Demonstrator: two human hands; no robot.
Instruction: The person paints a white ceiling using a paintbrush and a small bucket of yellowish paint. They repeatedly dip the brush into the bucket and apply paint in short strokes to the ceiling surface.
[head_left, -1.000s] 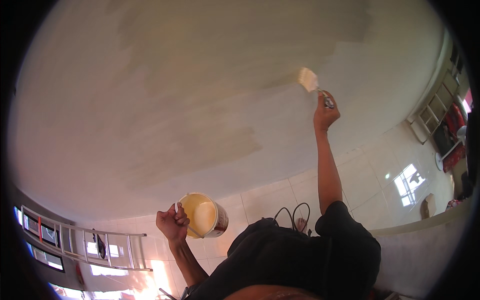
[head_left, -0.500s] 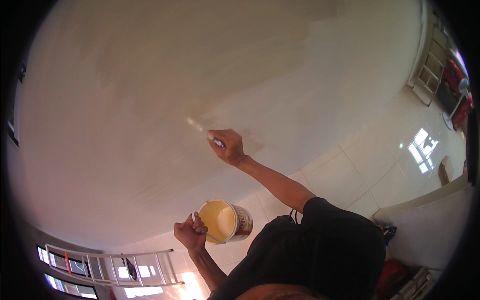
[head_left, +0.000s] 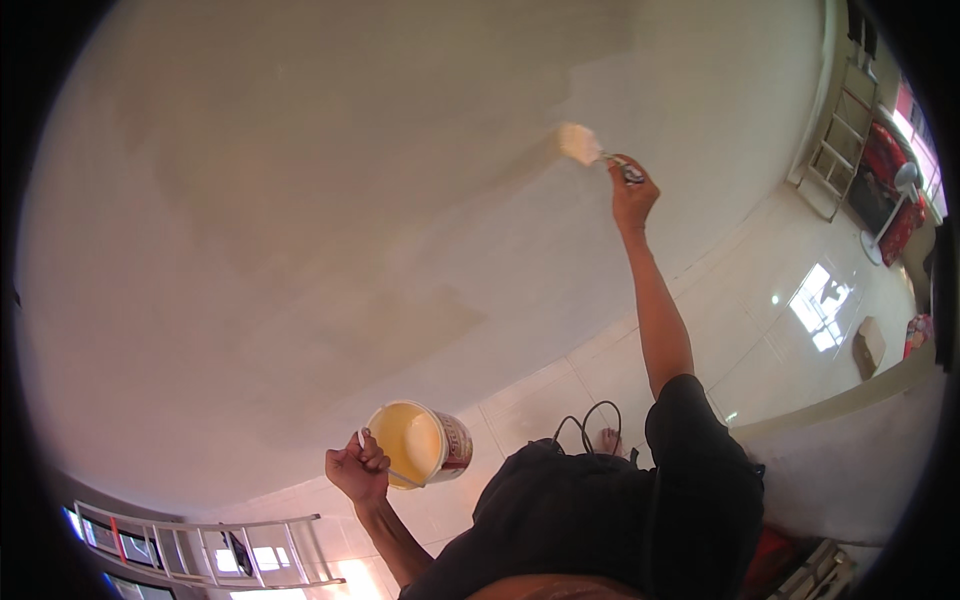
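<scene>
My right hand [head_left: 634, 192] is raised in front of the wall, fingers closed round the handle of a paintbrush [head_left: 579, 144]. Its wide, pale bristles meet the wall [head_left: 330, 170] or lie very close to it. A darker, damp-looking band runs across the wall to the left of the bristles. Low down, my left hand [head_left: 358, 468] grips the pale handle of a paint bucket [head_left: 456, 445]. The bucket hangs tilted, and cream-coloured paint [head_left: 420, 447] shows inside it.
A metal ladder [head_left: 190, 550] appears at the lower left. Another ladder [head_left: 842, 140] leans at the upper right, beside a white stand [head_left: 890, 215] and red items. Glossy tiles [head_left: 730, 310] cover the floor. A low wall [head_left: 850, 450] stands at my right.
My right hand has swept the paintbrush up and to the right along the wall, the arm stretching out. The left hand still holds the bucket, now slightly farther left in view.
</scene>
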